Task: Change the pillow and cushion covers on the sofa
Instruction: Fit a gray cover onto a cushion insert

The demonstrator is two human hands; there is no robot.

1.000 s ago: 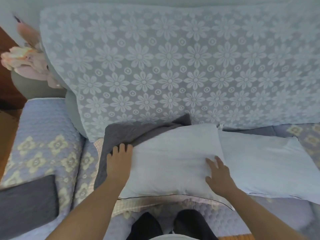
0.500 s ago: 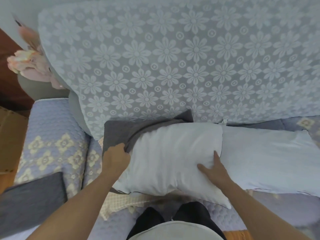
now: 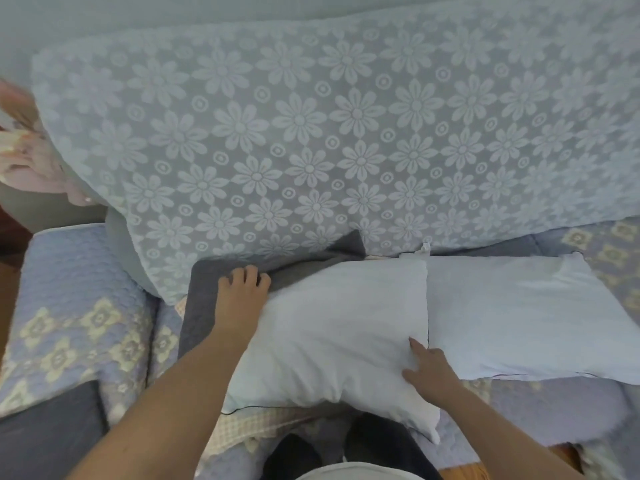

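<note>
At the far left you have the sofa's armrest (image 3: 79,289) under a quilted lilac cover with pale yellow flower motifs, and a dark grey cushion (image 3: 45,434) lies at the bottom-left corner on it. Above that, at the left edge, a blurred pink bundle (image 3: 31,161) sits behind the sofa back. Moving in, the dark grey cover (image 3: 204,306) lies on the seat against the backrest, partly tucked under the white pillow. Your left hand (image 3: 240,296) rests on this cover at the pillow's upper-left corner, fingers curled down into the grey fabric; you cannot tell whether they actually pinch it. The white pillow (image 3: 339,327), bare of any cover, lies flat on the seat in front of you, over a checked cloth (image 3: 249,424) that shows at its lower edge. Behind everything spreads the backrest's lace throw (image 3: 346,140) with white daisies. Your right hand (image 3: 427,370) lies on the pillow's right edge, fingers nearly straight and spread, pressing the fabric rather than gripping. Just beside it to the right, a second white pillow (image 3: 526,317) lies touching the first.
</note>
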